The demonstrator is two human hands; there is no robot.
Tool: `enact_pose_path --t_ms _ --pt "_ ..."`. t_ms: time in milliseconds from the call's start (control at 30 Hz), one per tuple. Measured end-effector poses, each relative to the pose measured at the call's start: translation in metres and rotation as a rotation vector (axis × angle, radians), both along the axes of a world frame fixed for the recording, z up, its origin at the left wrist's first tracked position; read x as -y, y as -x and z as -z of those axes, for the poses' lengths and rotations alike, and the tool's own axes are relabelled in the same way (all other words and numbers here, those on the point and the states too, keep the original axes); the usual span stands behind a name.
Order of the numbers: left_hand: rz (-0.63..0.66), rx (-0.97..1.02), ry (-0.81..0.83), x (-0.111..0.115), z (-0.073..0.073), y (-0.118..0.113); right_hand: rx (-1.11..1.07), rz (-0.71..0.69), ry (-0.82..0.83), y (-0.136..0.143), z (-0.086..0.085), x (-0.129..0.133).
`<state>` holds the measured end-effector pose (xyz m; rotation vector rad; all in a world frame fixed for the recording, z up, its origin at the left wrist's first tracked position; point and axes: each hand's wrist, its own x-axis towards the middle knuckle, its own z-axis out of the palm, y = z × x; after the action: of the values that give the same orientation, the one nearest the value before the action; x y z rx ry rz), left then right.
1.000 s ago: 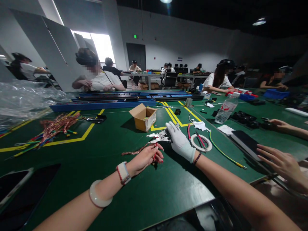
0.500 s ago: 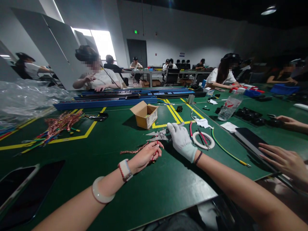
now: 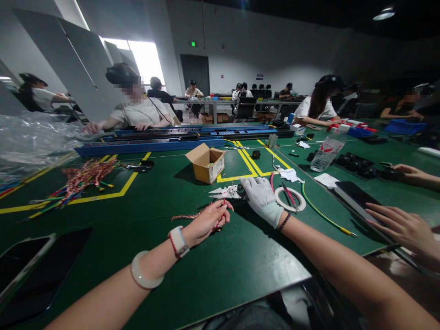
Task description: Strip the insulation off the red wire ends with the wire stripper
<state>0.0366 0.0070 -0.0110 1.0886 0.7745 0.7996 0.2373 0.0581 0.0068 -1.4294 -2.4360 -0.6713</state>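
Note:
My left hand [image 3: 210, 222], bare with a watch at the wrist, is closed on a braided copper wire [image 3: 185, 217] whose tail lies to the left over the green table [image 3: 144, 256]. A short red end sticks up between its fingertips. My right hand [image 3: 261, 199], in a white glove, is wrapped round the dark handles of a metal wire stripper [image 3: 227, 192]. The tool's jaws point left, just above my left fingertips, and look nearly together. The wire's red end is close to the jaws; whether they touch I cannot tell.
Behind my hands stands an open cardboard box [image 3: 206, 165]. A tape roll [image 3: 292, 200] and a green-yellow cable [image 3: 325, 215] lie right. Copper braids [image 3: 87, 178] are at left, phones [image 3: 48, 275] front left. Another person's hand [image 3: 402, 224] rests near a black case [image 3: 357, 197].
The wire stripper's jaws and handles have closed together as my gloved right hand tightened. My left hand has barely moved. The person across the table has stretched an arm towards the plastic wrap.

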Motion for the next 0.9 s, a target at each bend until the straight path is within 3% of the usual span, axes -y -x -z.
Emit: enact_pose_path --t_ms 233,567,767,900 --pt "0.042 -0.018 -0.029 0.001 -0.002 0.0 -0.064 -0.154 -0.093 -0.013 -0.001 -0.007" --pt "0.038 -0.033 -0.029 -0.001 0.001 0.0 -0.057 -0.115 -0.034 -0.02 0.0 -0.01" --pt "0.037 -0.075 -0.049 -0.001 0.001 0.0 -0.026 0.001 0.14 -0.018 0.003 -0.012" --pt "0.046 -0.089 -0.083 -0.001 -0.001 -0.001 -0.157 -0.109 0.168 -0.019 0.008 -0.014"
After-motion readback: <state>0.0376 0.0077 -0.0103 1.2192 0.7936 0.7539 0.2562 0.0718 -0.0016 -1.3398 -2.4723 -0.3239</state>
